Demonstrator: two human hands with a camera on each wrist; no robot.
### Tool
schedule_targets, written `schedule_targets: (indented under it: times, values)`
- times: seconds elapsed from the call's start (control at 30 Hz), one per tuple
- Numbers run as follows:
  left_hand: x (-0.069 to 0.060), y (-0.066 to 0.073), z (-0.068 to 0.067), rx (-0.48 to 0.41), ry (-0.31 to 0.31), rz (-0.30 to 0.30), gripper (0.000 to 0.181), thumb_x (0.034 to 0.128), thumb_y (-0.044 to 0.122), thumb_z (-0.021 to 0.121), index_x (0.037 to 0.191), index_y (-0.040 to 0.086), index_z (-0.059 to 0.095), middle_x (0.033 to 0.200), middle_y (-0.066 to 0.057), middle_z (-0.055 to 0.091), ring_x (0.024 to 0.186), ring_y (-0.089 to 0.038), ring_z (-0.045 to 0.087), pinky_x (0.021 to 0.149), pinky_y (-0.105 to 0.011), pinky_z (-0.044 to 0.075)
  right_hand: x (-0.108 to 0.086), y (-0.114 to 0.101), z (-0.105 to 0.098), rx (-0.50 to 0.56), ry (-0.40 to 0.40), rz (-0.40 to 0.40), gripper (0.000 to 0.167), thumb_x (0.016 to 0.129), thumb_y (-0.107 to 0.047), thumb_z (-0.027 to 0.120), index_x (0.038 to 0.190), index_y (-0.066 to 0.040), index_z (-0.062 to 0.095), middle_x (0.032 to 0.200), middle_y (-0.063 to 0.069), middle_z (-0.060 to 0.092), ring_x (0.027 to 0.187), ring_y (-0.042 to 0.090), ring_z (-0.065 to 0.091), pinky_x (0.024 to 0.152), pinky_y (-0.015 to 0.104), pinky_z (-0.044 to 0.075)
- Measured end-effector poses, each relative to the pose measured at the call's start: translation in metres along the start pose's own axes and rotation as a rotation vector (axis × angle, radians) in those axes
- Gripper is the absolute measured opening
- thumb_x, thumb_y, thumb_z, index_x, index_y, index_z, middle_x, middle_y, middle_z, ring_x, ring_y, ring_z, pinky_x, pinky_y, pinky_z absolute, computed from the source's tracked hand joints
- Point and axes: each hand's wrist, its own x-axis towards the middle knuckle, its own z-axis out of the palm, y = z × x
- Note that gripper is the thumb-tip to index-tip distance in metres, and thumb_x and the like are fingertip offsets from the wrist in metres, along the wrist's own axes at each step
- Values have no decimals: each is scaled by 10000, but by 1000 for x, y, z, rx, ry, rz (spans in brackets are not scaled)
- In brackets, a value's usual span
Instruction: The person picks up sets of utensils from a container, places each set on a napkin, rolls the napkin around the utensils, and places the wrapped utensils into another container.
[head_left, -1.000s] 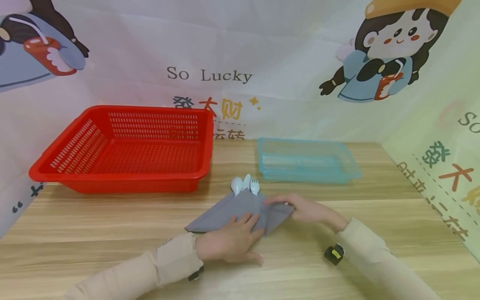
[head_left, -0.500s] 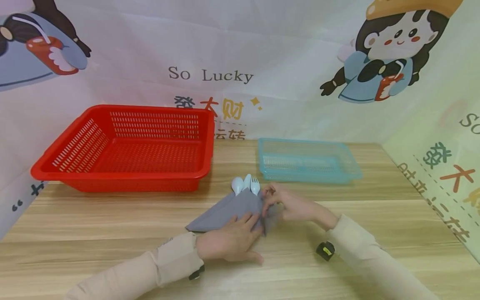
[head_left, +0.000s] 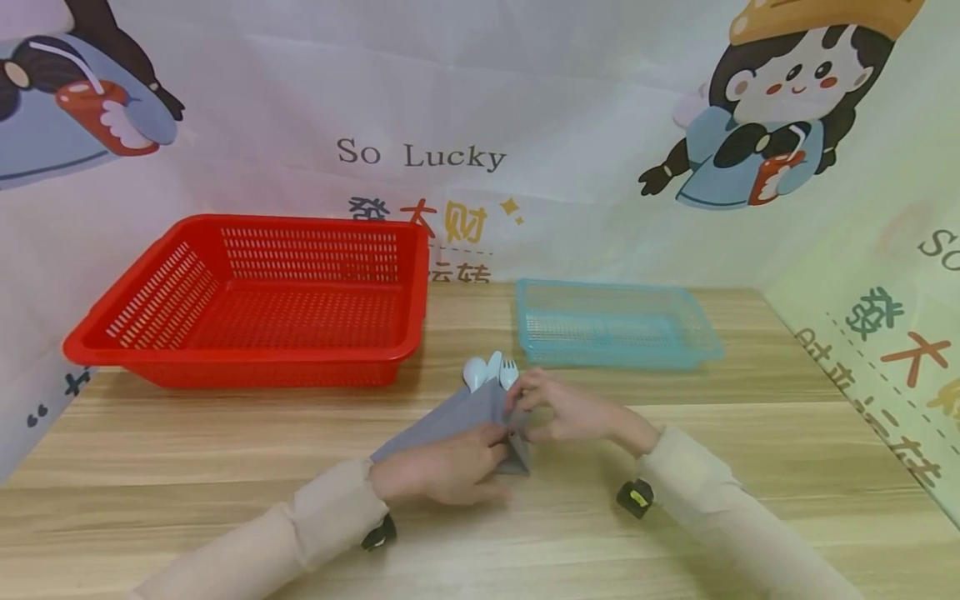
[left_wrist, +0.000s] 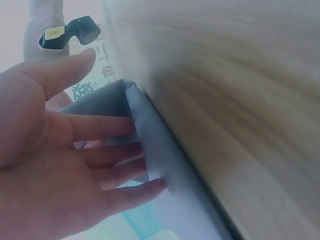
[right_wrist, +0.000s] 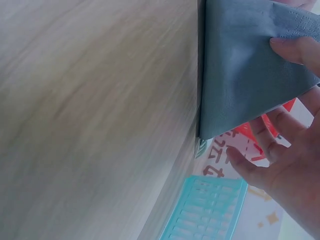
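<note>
A grey cloth napkin (head_left: 442, 423) lies folded on the table, its right flap turned inward. From its top edge stick out the heads of a pale spoon (head_left: 475, 373), a knife (head_left: 494, 365) and a fork (head_left: 508, 373); their handles are covered by the cloth. My right hand (head_left: 573, 408) pinches the folded flap, thumb on one face and fingers behind, as the right wrist view shows. My left hand (head_left: 450, 468) touches the napkin with nearly straight fingertips (left_wrist: 155, 186), its thumb held away from the cloth.
A large red plastic basket (head_left: 255, 360) stands at the back left. A smaller light-blue basket (head_left: 611, 360) sits at the back right, just beyond the right hand. A printed cloth backdrop (head_left: 570, 167) closes off the rear and sides of the wooden table (head_left: 675, 533).
My right hand has moved left, carrying the napkin's right corner inward over the cloth. My left hand has lifted from lying flat on the napkin and shifted slightly toward the fold.
</note>
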Motion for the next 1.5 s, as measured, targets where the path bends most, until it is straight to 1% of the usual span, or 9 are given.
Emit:
schedule_targets:
  times: [0.17,0.3,0.53,0.67,0.83,1.1,1.23,1.33,1.5]
  values:
    - [-4,-2,1,-71,-2,-43,501,871,315,555,1227,-32,488,1317,-226,335,1218,-333,323,998,-396,316,5,-3,0,10,-23,26,194,762,-91,627,937,-12,658,1015,51,579,1015,213,483,904,360,392]
    - [-6,-5,2,-127,38,-53,425,840,257,608,1149,-28,549,1265,-237,335,1168,-338,313,960,-421,346,8,-4,1,17,-43,52,249,771,-100,632,994,12,640,1032,75,594,1007,218,502,892,336,411]
    - [-7,-26,5,-227,203,-9,301,782,-3,566,1062,-100,508,1076,-156,488,1004,-254,456,896,-357,388,15,-4,4,7,-61,33,232,771,-95,632,970,24,644,988,83,624,941,191,530,850,277,434]
    - [-8,-37,7,-410,284,-7,277,753,-97,456,1026,-52,469,933,-97,521,872,-200,475,789,-300,414,20,-3,6,3,-73,8,155,763,-95,629,887,-7,661,904,41,635,878,155,538,815,260,430]
    - [-9,-42,5,-651,297,-109,299,799,-95,355,1078,-34,445,1117,-185,537,1053,-282,506,897,-378,401,27,-3,8,-5,-78,-28,79,752,-94,638,809,-44,663,796,-17,639,752,88,518,779,252,390]
    - [-9,-48,0,-837,321,-227,224,936,62,339,1061,-27,502,1113,-180,562,1079,-306,510,931,-411,388,36,-6,11,-12,-107,-11,183,752,-97,670,909,-7,646,875,41,650,801,104,554,758,206,443]
    - [-10,-49,-1,-839,330,-234,202,947,122,391,1019,-21,515,1091,-172,583,1056,-284,530,906,-389,411,39,-7,13,-5,-115,-17,119,751,-90,677,841,-34,623,793,4,616,724,72,504,693,175,428]
    - [-11,-50,1,-793,318,-190,158,902,34,447,1033,-38,495,1090,-191,572,1055,-301,531,894,-379,426,41,-7,15,-14,-115,-24,110,741,-87,683,819,-45,618,762,-8,605,687,53,482,656,158,414]
    - [-12,-52,5,-774,303,-103,299,778,-123,477,1072,-87,439,1115,-243,521,1072,-362,513,896,-373,431,44,-7,19,-28,-127,-10,111,729,-87,685,819,-57,626,778,2,619,699,53,498,665,156,416]
